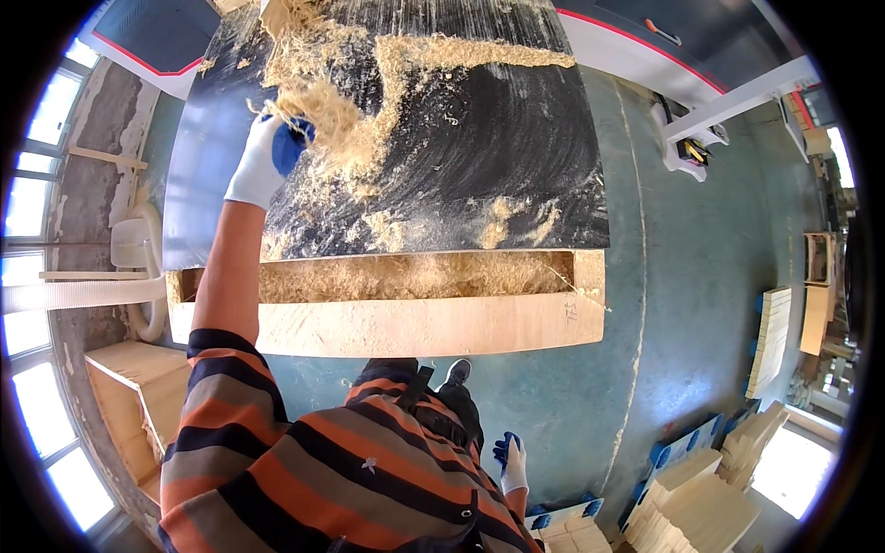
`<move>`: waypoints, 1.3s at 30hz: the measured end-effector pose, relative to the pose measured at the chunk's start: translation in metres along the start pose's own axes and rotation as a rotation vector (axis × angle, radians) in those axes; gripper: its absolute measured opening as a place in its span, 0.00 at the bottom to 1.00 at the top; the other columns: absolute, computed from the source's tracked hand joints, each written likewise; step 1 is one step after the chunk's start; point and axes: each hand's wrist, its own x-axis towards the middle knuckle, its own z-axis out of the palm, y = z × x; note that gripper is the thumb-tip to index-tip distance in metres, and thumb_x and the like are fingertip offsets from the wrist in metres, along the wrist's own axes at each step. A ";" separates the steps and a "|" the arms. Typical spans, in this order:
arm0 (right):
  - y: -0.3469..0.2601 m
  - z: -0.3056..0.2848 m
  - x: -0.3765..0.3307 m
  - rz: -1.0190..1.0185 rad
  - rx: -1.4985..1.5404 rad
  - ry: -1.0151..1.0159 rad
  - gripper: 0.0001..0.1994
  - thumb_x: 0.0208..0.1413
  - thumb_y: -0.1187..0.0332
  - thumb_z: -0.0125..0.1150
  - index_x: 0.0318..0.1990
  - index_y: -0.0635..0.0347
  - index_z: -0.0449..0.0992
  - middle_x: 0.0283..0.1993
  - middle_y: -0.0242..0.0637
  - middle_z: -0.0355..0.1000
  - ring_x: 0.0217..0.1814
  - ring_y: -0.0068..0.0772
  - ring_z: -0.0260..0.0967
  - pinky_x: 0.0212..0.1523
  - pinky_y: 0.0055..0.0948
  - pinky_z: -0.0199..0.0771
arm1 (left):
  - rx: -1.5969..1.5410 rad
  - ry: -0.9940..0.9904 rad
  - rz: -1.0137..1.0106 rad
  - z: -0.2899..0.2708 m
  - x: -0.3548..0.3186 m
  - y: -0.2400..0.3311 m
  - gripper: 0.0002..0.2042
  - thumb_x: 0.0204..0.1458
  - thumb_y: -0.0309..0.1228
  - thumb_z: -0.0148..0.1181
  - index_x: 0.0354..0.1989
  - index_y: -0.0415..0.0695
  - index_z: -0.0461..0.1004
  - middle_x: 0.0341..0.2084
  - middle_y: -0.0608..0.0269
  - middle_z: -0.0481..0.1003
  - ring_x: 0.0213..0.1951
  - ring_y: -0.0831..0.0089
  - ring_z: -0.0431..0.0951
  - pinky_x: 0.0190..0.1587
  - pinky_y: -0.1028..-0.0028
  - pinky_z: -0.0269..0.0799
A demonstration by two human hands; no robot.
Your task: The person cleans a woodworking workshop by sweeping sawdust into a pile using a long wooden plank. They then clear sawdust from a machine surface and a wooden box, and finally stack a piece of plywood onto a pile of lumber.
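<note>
From here, wood shavings [323, 111] partly obscure the left hand [267, 155]; the tabletop [507, 138] is cut off at its far end.

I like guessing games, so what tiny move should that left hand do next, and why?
Maybe a short pull toward the body with the gloved left hand: it is at a clump of wood shavings, more lie scattered across the black tabletop toward its near edge, and just past that edge an open wooden trough already holds shavings.

Small handwritten marking [571, 314] on wooden trough front [396, 328], illegible.
</note>
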 end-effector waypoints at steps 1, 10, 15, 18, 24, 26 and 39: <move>-0.001 0.004 -0.002 -0.018 0.014 -0.006 0.17 0.60 0.54 0.51 0.50 0.54 0.70 0.36 0.36 0.73 0.32 0.28 0.69 0.34 0.28 0.69 | -0.099 -0.026 0.010 -0.002 0.003 -0.001 0.10 0.55 0.26 0.50 0.45 0.37 0.69 0.29 0.62 0.74 0.28 0.73 0.76 0.29 0.74 0.74; 0.008 0.037 -0.007 0.003 0.019 -0.049 0.17 0.60 0.53 0.50 0.51 0.51 0.70 0.36 0.35 0.74 0.31 0.26 0.69 0.34 0.28 0.68 | -0.408 0.386 -0.522 -0.159 -0.034 -0.093 0.07 0.51 0.25 0.53 0.22 0.47 0.69 0.14 0.68 0.69 0.18 0.73 0.72 0.19 0.79 0.71; 0.023 0.034 -0.004 0.048 0.025 -0.134 0.18 0.59 0.52 0.52 0.51 0.52 0.69 0.36 0.37 0.73 0.30 0.28 0.70 0.33 0.30 0.71 | -0.329 0.591 -0.647 -0.221 -0.123 -0.116 0.08 0.47 0.26 0.55 0.19 0.48 0.64 0.11 0.70 0.66 0.15 0.76 0.70 0.15 0.80 0.69; 0.017 0.031 0.004 0.057 -0.013 -0.142 0.18 0.59 0.53 0.52 0.50 0.53 0.69 0.36 0.37 0.73 0.30 0.27 0.69 0.33 0.29 0.71 | -0.313 0.572 -0.547 -0.240 -0.124 -0.090 0.08 0.48 0.25 0.55 0.19 0.46 0.66 0.13 0.69 0.67 0.17 0.75 0.71 0.17 0.80 0.69; -0.052 0.050 0.014 -0.026 -0.191 0.009 0.18 0.59 0.53 0.50 0.50 0.52 0.70 0.37 0.37 0.74 0.29 0.28 0.70 0.34 0.30 0.69 | 0.498 0.461 -0.249 -0.189 -0.070 -0.029 0.05 0.50 0.28 0.56 0.32 0.42 0.70 0.21 0.64 0.71 0.20 0.75 0.72 0.22 0.78 0.70; -0.065 0.057 0.013 -0.083 -0.193 0.000 0.17 0.60 0.53 0.49 0.51 0.51 0.70 0.38 0.37 0.74 0.31 0.28 0.70 0.35 0.30 0.69 | 1.053 0.360 -0.087 -0.187 -0.049 -0.030 0.11 0.46 0.30 0.58 0.38 0.38 0.71 0.25 0.60 0.74 0.25 0.72 0.74 0.29 0.74 0.71; 0.006 0.065 -0.014 0.081 -0.160 -0.034 0.18 0.59 0.53 0.51 0.52 0.52 0.70 0.36 0.38 0.74 0.30 0.29 0.72 0.31 0.28 0.71 | 1.693 0.101 0.124 -0.154 0.006 -0.083 0.39 0.45 0.39 0.65 0.66 0.46 0.52 0.60 0.46 0.58 0.48 0.55 0.73 0.51 0.67 0.71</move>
